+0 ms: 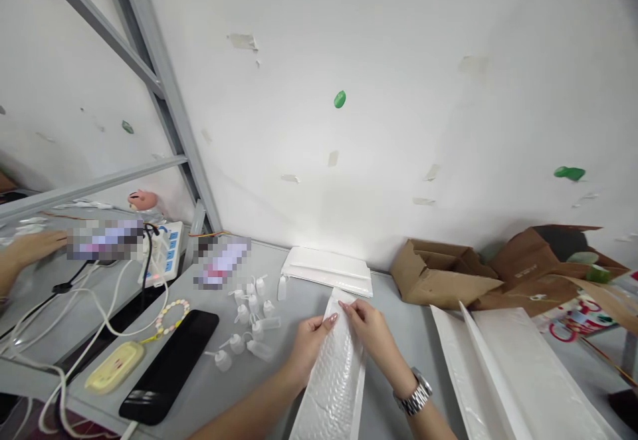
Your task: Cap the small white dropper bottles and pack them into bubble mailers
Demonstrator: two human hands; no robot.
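Both my hands grip the far end of a white bubble mailer [333, 380] that lies lengthwise in front of me on the grey table [393, 333]. My left hand [309, 345] pinches the left edge of its opening, and my right hand [371, 333], with a metal watch on the wrist, pinches the right edge. Several small white squeeze bottles [252, 324] lie scattered just left of my left hand. A stack of white mailers [326, 270] lies beyond, against the wall.
More white mailers [518, 367] lie at the right. Open brown cardboard boxes [443, 274] stand at the back right. A black phone [169, 367], a yellow case [113, 367] and a bead strap sit at the left, near a power strip [162, 254] with cables. Another person's hand [27, 250] is at the far left.
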